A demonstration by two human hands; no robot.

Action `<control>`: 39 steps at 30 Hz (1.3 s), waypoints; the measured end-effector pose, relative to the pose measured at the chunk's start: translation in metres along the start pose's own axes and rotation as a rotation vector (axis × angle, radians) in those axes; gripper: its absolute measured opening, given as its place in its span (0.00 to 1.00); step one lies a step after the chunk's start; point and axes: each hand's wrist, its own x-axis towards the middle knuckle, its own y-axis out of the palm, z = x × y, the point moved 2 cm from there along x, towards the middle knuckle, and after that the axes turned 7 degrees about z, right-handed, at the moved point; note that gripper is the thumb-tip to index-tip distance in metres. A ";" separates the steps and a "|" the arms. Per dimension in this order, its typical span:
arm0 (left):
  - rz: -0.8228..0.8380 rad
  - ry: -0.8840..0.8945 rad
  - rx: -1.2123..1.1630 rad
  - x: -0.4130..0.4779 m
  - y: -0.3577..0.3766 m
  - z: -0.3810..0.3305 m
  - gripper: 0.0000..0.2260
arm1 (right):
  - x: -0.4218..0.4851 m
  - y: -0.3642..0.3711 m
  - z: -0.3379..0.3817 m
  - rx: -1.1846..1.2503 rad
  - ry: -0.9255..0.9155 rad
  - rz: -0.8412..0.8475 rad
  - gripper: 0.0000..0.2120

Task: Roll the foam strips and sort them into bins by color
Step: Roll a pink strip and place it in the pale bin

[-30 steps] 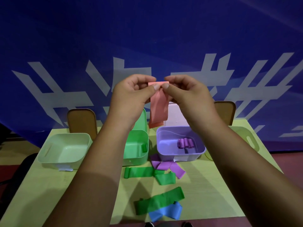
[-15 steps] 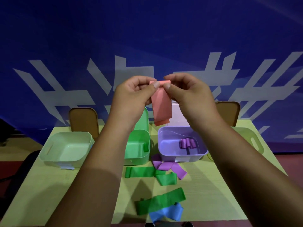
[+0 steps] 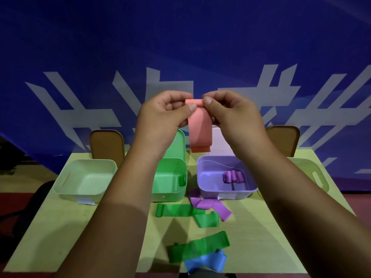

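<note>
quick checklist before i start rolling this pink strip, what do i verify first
1. Grip: left hand and right hand both pinch the top edge of the pink strip: ok.
2. Strip hangs flat, with its lower end free in the air: ok.
3. First turn of the roll formed: only a narrow fold shows at the top: cannot tell.
4. Bin meant for pink: no bin shows pink rolls, and the pale bin on the left looks unfilled: cannot tell.
5. Sorting so far: purple rolls in the purple bin, a green roll in the green bin: ok.
</note>
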 end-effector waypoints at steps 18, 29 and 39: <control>-0.010 0.013 -0.078 0.008 -0.005 0.011 0.12 | -0.005 0.006 0.006 -0.037 0.040 0.010 0.05; -0.105 0.083 -0.012 0.000 -0.019 0.009 0.09 | -0.002 0.023 0.010 0.004 -0.019 -0.046 0.03; -0.095 0.137 0.019 -0.004 -0.034 0.004 0.09 | -0.011 0.033 0.022 0.047 -0.063 -0.011 0.04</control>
